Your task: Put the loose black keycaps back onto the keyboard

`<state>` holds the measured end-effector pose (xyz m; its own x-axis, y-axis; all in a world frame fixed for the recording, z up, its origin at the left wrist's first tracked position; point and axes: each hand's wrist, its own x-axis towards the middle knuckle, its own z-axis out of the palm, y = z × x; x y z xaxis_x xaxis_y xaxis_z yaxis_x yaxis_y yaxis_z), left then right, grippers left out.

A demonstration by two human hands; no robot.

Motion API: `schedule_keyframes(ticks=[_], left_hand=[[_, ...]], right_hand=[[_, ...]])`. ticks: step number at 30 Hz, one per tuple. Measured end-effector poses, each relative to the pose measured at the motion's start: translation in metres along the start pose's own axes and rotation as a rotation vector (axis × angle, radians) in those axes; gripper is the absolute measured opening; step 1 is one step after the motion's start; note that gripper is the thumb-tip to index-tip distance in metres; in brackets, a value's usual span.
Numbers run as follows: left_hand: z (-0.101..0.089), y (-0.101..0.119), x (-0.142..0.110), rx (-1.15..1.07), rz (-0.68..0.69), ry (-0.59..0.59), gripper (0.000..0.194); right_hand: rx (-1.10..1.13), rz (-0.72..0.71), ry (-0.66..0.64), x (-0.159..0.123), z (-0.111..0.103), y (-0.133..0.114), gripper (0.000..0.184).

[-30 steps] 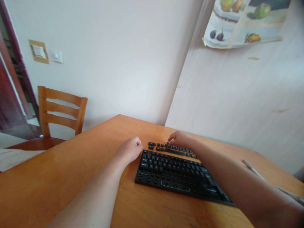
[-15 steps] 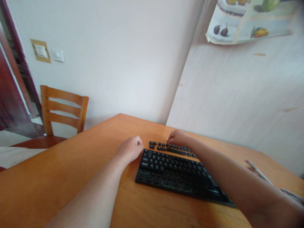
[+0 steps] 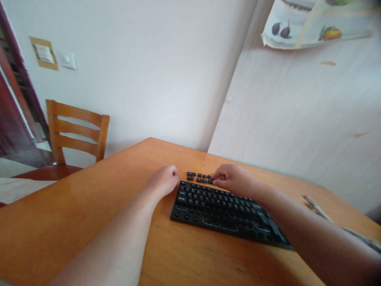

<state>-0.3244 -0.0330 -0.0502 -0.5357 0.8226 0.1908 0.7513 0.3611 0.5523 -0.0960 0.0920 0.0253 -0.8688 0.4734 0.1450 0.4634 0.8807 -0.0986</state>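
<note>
A black keyboard (image 3: 220, 206) lies on the wooden table, its near rows bare of keycaps and its far rows still covered. Loose black keycaps (image 3: 199, 180) sit in rows just beyond its far edge. My right hand (image 3: 233, 177) is over the right part of these rows, thumb and fingertips pinched at a dark keycap, and it hides the long keycap and those to its right. Left of the keyboard, my left hand (image 3: 165, 180) rests on the table in a loose fist. What its curled fingers hold, if anything, is hidden.
Thin pale sticks (image 3: 318, 208) lie on the table (image 3: 113, 198) at the right, partly behind my right forearm. A wooden chair (image 3: 79, 127) stands beyond the left edge. The wall (image 3: 154, 79) borders the far side.
My right hand has shifted a little right and nearer the keyboard, now covering the long keycap. My left hand stays in place, and the view has tilted slightly down.
</note>
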Motion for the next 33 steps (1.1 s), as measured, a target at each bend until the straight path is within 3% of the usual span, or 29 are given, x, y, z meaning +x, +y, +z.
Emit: schedule_keyframes(ticks=[4,8,22,33], left_hand=[[0.001,-0.003,0.001,-0.022,0.012,-0.004,0.014],[0.002,-0.004,0.001,-0.033,0.009,0.001,0.012],[0.004,-0.002,0.002,-0.028,0.001,0.013,0.012],[0.002,0.000,0.000,-0.004,-0.010,0.003,0.012]], right_hand=[[-0.009,-0.074,-0.006,-0.039,-0.001,-0.032,0.016],[-0.071,-0.082,-0.032,-0.054,0.003,-0.050,0.015],[-0.185,-0.060,-0.090,-0.052,0.008,-0.061,0.016],[-0.361,-0.102,-0.125,-0.054,0.014,-0.075,0.030]])
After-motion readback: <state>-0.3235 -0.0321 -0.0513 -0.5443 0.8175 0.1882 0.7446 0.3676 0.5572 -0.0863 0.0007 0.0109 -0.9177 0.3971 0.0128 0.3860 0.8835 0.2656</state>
